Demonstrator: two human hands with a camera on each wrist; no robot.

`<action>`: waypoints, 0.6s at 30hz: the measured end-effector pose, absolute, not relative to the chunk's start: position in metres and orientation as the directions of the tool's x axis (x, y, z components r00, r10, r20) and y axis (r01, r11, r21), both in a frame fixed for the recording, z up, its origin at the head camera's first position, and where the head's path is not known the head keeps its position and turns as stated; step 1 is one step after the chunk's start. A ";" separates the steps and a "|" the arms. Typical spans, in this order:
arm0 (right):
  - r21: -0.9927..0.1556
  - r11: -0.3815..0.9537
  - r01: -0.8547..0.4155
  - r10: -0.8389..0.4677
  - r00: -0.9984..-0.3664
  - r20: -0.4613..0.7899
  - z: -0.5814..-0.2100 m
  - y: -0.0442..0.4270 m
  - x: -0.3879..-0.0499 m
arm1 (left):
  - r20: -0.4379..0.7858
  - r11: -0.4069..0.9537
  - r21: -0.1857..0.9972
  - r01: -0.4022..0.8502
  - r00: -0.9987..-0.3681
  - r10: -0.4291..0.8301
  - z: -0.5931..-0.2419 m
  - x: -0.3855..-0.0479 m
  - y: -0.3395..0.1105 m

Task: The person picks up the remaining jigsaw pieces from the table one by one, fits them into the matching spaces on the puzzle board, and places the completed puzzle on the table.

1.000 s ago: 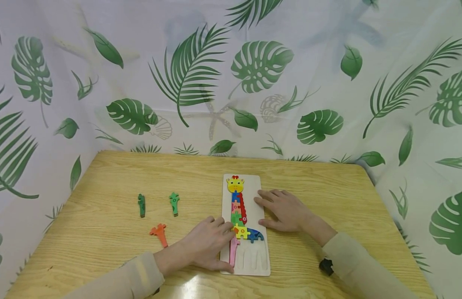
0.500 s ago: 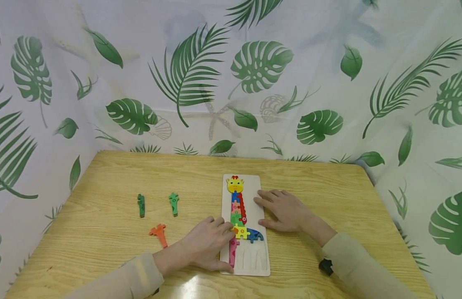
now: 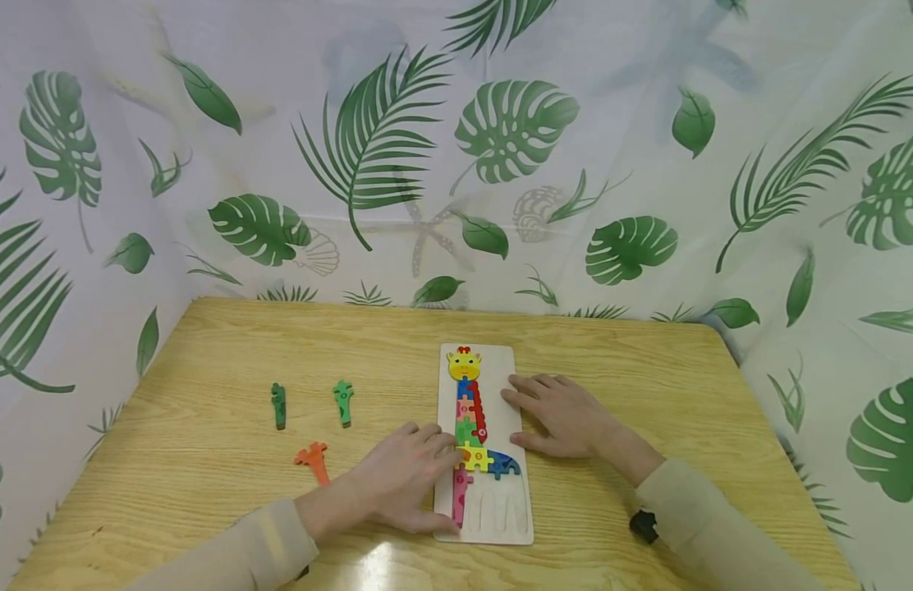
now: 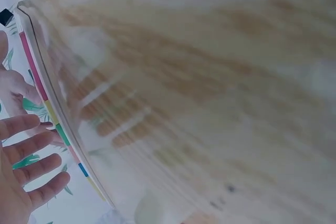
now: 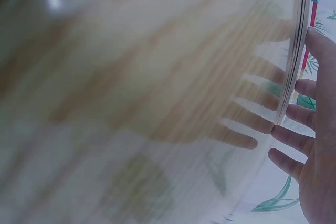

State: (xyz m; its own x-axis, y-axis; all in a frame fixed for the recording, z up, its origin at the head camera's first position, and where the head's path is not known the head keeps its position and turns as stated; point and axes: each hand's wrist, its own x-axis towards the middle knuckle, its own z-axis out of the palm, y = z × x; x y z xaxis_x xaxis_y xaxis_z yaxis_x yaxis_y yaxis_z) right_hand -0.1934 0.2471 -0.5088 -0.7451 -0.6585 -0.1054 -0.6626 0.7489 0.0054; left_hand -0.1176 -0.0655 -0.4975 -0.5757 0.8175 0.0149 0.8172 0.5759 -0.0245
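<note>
A pale puzzle board (image 3: 505, 361) lies on the table, holding a giraffe of coloured pieces: a yellow head (image 3: 465, 364), a red strip (image 3: 479, 414), a yellow piece (image 3: 477, 458), a blue piece (image 3: 504, 465) and a pink leg (image 3: 459, 499). My left hand (image 3: 408, 476) is at the board's lower left, fingers spread beside the yellow piece and thumb near the foot of the pink leg. Against the board's right edge rest the spread fingertips of my right hand (image 3: 560, 417). In the left wrist view the left hand (image 4: 26, 171) shows loose, parted fingers.
To the left on the table (image 3: 205, 492) lie a dark green piece (image 3: 279, 406), a green piece (image 3: 343, 403) and an orange piece (image 3: 315, 461), the last close to my left forearm. A leaf-patterned cloth (image 3: 427, 164) hangs behind the table and along its sides.
My left hand has shifted slightly left and its fingers have lifted a little off the board's edge. The pink leg, tilted at first, now lies flatter. The right hand has stayed in place.
</note>
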 end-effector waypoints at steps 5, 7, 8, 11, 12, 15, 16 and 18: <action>0.014 0.748 -0.664 -0.660 -0.745 -0.098 -0.509 0.247 -0.193 | 0.013 0.584 -0.013 0.812 -0.584 0.812 -0.495 -0.119 -0.068; 0.015 0.748 -0.664 -0.660 -0.745 -0.095 -0.509 0.247 -0.193 | 0.013 0.582 -0.009 0.813 -0.582 0.813 -0.494 -0.120 -0.070; 0.014 0.748 -0.664 -0.660 -0.745 -0.093 -0.509 0.247 -0.193 | 0.014 0.580 -0.007 0.814 -0.580 0.814 -0.493 -0.120 -0.070; 0.013 0.750 -0.661 -0.658 -0.748 -0.093 -0.509 0.246 -0.193 | 0.021 0.574 -0.010 0.819 -0.574 0.819 -0.489 -0.121 -0.072; 0.015 0.750 -0.661 -0.657 -0.748 -0.094 -0.509 0.246 -0.193 | 0.021 0.573 -0.010 0.819 -0.573 0.819 -0.487 -0.121 -0.073; 0.021 0.749 -0.662 -0.658 -0.747 -0.095 -0.508 0.246 -0.193 | 0.022 0.572 -0.018 0.820 -0.572 0.820 -0.483 -0.123 -0.074; 0.023 0.748 -0.663 -0.658 -0.747 -0.095 -0.508 0.246 -0.193 | 0.020 0.574 -0.016 0.819 -0.573 0.819 -0.482 -0.124 -0.075; 0.026 0.748 -0.663 -0.658 -0.746 -0.097 -0.507 0.245 -0.192 | 0.020 0.576 -0.017 0.817 -0.576 0.818 -0.481 -0.125 -0.077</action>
State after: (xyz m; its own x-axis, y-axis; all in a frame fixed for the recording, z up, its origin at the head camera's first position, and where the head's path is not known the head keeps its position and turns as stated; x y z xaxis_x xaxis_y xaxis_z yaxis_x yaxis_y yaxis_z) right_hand -0.1924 0.2453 -0.5075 -0.7464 -0.6585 -0.0966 -0.6632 0.7480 0.0256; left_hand -0.1248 -0.0766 -0.4806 -0.5756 0.8175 0.0196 0.8174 0.5759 -0.0168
